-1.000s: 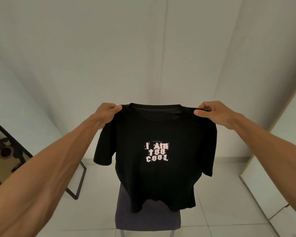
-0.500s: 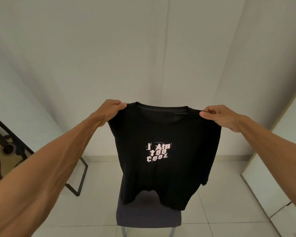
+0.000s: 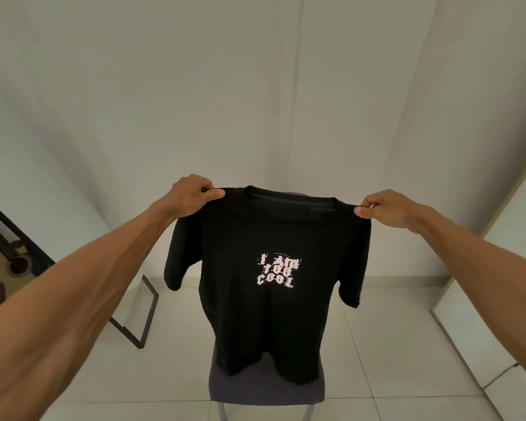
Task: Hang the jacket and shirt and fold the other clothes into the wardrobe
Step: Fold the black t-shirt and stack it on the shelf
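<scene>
T-shirt (image 3: 264,268), black with pale lettering, hangs spread at frame centre. At far left a black-framed mirror (image 3: 140,317) leans on the wall. The left hand (image 3: 192,197) pinches one shoulder seam; the right hand (image 3: 386,209) pinches the other. Behind the shirt's hem stands a dark chair (image 3: 266,387) on pale floor tiles (image 3: 392,360), its back mostly hidden. White wardrobe panels (image 3: 504,314) fill the lower right.
</scene>
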